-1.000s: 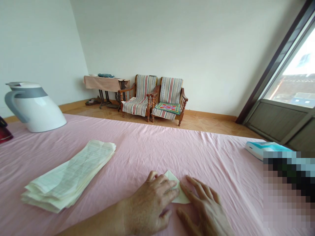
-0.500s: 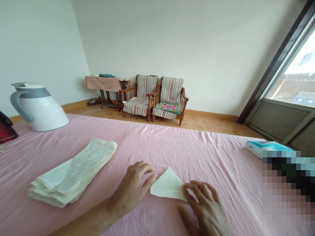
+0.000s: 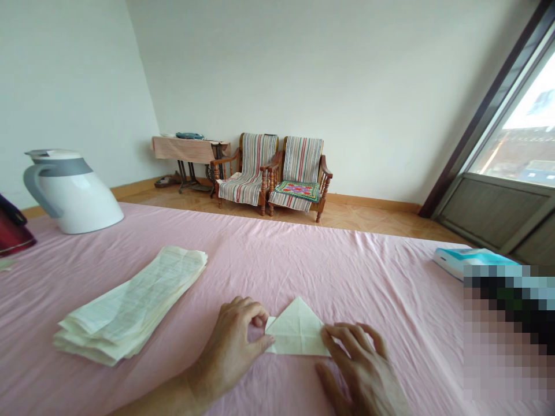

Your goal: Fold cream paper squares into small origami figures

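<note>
A small cream paper folded into a triangle [image 3: 297, 331] lies flat on the pink tablecloth [image 3: 303, 266] near the front edge. My left hand [image 3: 234, 346] pinches the paper's left corner between thumb and curled fingers. My right hand [image 3: 362, 370] rests on the cloth with its fingertips pressing the paper's right corner, fingers bent and close together. The paper's point faces away from me.
A stack of lined cream sheets [image 3: 134, 303] lies to the left. A white jug [image 3: 71, 190] and a dark red object [image 3: 13, 228] stand at far left. A teal-and-white box [image 3: 466, 260] sits at right beside a blurred patch. Two striped chairs [image 3: 277, 176] stand by the wall.
My left hand lifted off the folded paper, uncovering the triangle, then came back to pinch its left corner. My right hand slid to the right corner.
</note>
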Demonstrator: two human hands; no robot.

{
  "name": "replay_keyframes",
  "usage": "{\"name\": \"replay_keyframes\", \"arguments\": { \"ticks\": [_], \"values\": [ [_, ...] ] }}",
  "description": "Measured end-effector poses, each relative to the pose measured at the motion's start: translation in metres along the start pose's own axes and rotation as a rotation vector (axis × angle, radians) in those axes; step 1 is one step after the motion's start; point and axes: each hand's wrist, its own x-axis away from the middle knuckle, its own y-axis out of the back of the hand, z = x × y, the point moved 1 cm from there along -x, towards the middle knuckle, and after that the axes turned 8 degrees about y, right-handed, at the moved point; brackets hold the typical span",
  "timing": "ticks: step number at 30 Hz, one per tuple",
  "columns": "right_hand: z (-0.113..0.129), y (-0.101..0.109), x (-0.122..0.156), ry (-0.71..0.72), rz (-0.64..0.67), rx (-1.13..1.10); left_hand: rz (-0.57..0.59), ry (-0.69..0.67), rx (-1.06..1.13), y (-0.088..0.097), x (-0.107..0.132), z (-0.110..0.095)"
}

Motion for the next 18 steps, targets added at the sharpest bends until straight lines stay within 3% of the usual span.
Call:
{"name": "replay_keyframes", "arguments": {
  "ticks": [7,13,18],
  "values": [
    [0.002,-0.008,0.005,-0.088,-0.023,-0.057,0.055,-0.071,0.010,-0.001,0.011,0.004],
    [-0.004,-0.003,0.005,-0.002,0.041,-0.016,0.058,-0.179,-0.016,-0.001,0.015,0.001],
    [-0.003,-0.005,0.006,-0.039,0.058,-0.055,0.071,-0.243,-0.077,0.001,0.015,-0.005]
  ]
}}
